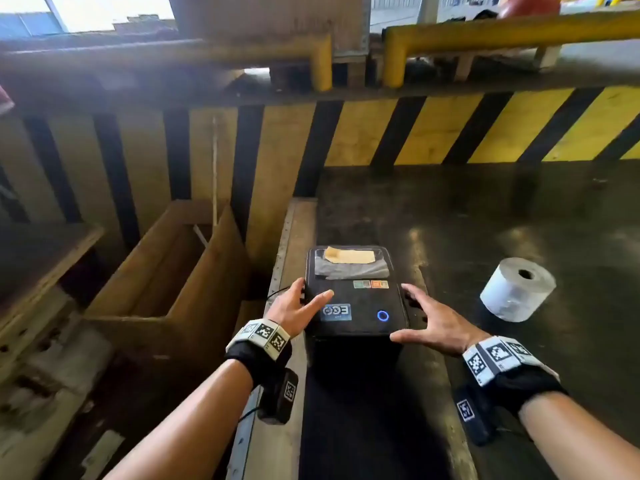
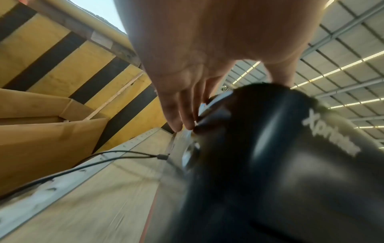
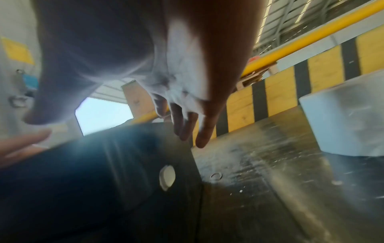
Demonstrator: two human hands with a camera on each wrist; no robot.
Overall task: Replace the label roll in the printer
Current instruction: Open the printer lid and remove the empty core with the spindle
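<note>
A black label printer [image 1: 356,303] stands on the dark table [image 1: 485,209] with its lid down; a tan roll shows through the clear window [image 1: 349,261], and a blue ring light [image 1: 382,315] glows on top. My left hand [image 1: 304,301] rests on its left edge, thumb laid across the top and straight fingers [image 2: 182,113] down the printer's [image 2: 270,164] side. My right hand [image 1: 429,323] hovers spread at the right side, fingers [image 3: 187,125] straight beside the printer [image 3: 93,172]; contact is unclear. A white label roll [image 1: 517,294] [image 3: 343,118] lies on the table to the right.
An open cardboard box [image 1: 162,265] sits below the table's left edge. A yellow-and-black striped barrier [image 1: 450,129] with yellow rails [image 1: 502,32] closes off the back. A thin black cable [image 2: 104,157] runs to the printer's left side.
</note>
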